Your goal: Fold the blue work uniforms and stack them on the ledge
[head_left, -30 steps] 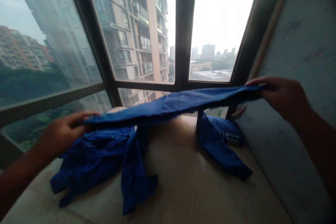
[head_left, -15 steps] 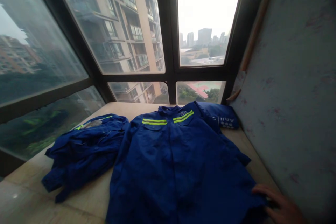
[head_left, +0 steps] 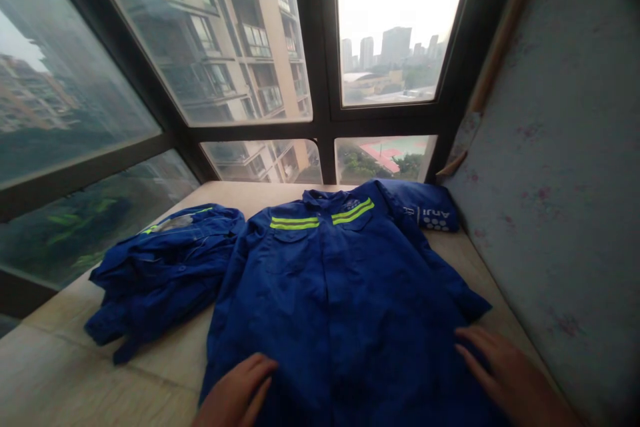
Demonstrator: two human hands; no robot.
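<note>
A blue work jacket (head_left: 345,300) lies spread front side up, collar away from me, with yellow-green stripes across its chest. Over its lower left part is my left hand (head_left: 240,390), thumb and fingers apart. My right hand (head_left: 500,370) is at the jacket's lower right edge, its fingers also spread. Neither hand shows cloth gripped in it; whether the fingertips press on the fabric I cannot tell. The jacket's hem runs out of view at the bottom.
To the left a second blue garment (head_left: 165,273) lies crumpled on the pale stone sill (head_left: 60,353). A blue folded bundle with white lettering (head_left: 430,207) sits at the back right. Dark window frames (head_left: 325,117) stand behind, and a papered wall (head_left: 565,213) rises on the right.
My left hand has come into view over the jacket's lower left. The right hand has shifted slightly left and up. The view has tilted down a little.
</note>
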